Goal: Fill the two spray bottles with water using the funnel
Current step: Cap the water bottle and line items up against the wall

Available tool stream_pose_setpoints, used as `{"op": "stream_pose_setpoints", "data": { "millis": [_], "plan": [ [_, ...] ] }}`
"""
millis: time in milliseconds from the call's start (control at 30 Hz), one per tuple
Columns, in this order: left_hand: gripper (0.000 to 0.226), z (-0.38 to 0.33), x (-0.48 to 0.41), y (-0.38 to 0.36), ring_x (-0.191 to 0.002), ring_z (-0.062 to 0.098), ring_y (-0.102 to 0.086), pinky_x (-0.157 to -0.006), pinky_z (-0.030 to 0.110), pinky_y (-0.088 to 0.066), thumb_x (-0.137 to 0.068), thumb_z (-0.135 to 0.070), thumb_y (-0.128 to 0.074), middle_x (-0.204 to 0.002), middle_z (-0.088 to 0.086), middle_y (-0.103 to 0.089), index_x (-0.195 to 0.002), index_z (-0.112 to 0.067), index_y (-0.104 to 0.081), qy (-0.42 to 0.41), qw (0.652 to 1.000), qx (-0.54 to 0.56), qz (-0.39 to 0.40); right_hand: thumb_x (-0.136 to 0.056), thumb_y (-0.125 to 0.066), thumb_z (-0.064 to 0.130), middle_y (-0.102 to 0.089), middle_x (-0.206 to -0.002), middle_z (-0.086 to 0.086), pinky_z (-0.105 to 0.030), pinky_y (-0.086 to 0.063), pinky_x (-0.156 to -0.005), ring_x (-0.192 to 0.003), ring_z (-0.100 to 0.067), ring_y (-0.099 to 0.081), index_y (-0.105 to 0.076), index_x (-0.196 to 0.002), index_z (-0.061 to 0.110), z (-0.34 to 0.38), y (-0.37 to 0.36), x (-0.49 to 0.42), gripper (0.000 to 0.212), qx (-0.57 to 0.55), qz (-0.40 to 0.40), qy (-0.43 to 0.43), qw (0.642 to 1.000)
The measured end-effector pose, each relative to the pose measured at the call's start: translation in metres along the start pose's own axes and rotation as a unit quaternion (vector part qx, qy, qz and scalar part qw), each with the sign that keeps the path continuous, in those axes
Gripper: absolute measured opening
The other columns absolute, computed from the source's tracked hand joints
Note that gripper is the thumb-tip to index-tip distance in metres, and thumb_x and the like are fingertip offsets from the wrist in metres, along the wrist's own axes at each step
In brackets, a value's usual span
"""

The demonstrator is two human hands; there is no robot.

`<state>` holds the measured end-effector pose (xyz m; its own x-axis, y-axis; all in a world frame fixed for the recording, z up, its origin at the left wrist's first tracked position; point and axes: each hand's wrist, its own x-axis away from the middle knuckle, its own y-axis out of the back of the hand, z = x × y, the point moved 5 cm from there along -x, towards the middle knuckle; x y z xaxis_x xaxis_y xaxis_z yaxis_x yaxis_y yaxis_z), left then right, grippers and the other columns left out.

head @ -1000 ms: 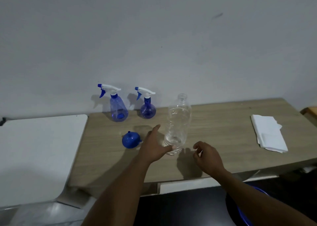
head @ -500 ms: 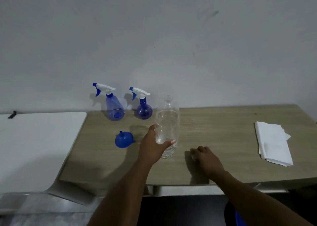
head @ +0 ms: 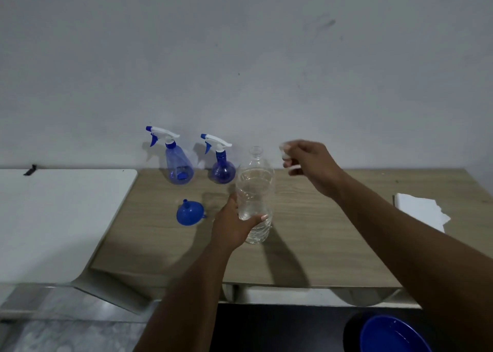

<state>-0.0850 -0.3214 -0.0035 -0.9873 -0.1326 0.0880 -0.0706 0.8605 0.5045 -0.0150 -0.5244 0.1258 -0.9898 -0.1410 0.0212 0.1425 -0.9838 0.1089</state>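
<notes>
Wooden surface (head: 333, 239) set against a pale wall (head: 240, 58). White folded cloth (head: 418, 213) near its right edge. White board (head: 53, 218) adjoining the left side. Blue basin (head: 392, 335) on the floor below, partly cropped.

Right hand (head: 310, 162): fingers (head: 289, 159) motion-blurred; whether they pinch something small and white cannot be told. Blue basin (head: 392, 335) cut by bottom edge. White cloth (head: 418, 213) partly behind right forearm.
</notes>
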Motion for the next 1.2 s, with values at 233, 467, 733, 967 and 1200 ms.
{"op": "stream_pose_setpoints", "data": {
  "millis": [233,467,733,967,1200],
  "plan": [
    [0.091,-0.002,-0.001,-0.001,-0.110,0.013,-0.064,-0.097,0.046,-0.053,-0.052,-0.067,-0.084,-0.116,-0.016,-0.065,-0.130,-0.039,-0.044,0.008,1.000,0.017,0.019,-0.096,-0.063,0.031,-0.067,-0.092,0.006,-0.027,-0.052,-0.079,-0.083,-0.010,-0.063,-0.070,-0.113,0.018,0.069,-0.037,0.009,0.023,0.319,0.060,0.181,0.928],
    [0.096,0.000,-0.002,-0.001,-0.111,0.015,-0.065,-0.097,0.045,-0.054,-0.051,-0.071,-0.083,-0.121,-0.011,-0.065,-0.132,-0.038,-0.043,0.009,1.000,0.014,0.020,-0.098,-0.059,0.028,-0.056,-0.109,0.001,-0.026,-0.046,-0.083,-0.090,-0.013,-0.059,-0.064,-0.124,0.021,0.079,-0.053,0.009,0.028,0.475,0.136,0.233,0.837],
    [0.093,-0.002,-0.003,-0.003,-0.117,0.019,-0.063,-0.102,0.046,-0.050,-0.061,-0.063,-0.085,-0.128,-0.009,-0.064,-0.138,-0.035,-0.041,0.008,0.999,0.004,0.036,-0.096,-0.052,0.055,-0.061,-0.112,-0.007,-0.036,-0.048,-0.075,-0.095,-0.025,-0.060,-0.060,-0.115,0.012,0.092,-0.073,0.002,0.047,0.664,0.115,0.208,0.709],
    [0.093,-0.001,-0.003,-0.002,-0.119,0.018,-0.061,-0.103,0.046,-0.049,-0.062,-0.060,-0.086,-0.131,-0.009,-0.063,-0.139,-0.034,-0.041,0.014,0.999,0.003,0.043,-0.099,-0.031,0.065,-0.058,-0.087,-0.006,-0.034,-0.041,-0.065,-0.073,-0.021,-0.052,-0.057,-0.101,0.010,0.093,-0.076,0.009,0.060,0.728,0.085,0.208,0.648],
    [0.093,-0.005,-0.003,-0.004,-0.115,0.018,-0.063,-0.100,0.046,-0.051,-0.056,-0.065,-0.086,-0.125,-0.009,-0.065,-0.134,-0.036,-0.044,0.017,0.999,-0.010,0.047,-0.098,-0.051,0.051,-0.051,-0.094,-0.005,-0.031,-0.038,-0.068,-0.084,-0.022,-0.051,-0.045,-0.094,0.013,0.091,-0.069,0.006,0.039,0.655,0.172,0.141,0.723]
  ]
}}
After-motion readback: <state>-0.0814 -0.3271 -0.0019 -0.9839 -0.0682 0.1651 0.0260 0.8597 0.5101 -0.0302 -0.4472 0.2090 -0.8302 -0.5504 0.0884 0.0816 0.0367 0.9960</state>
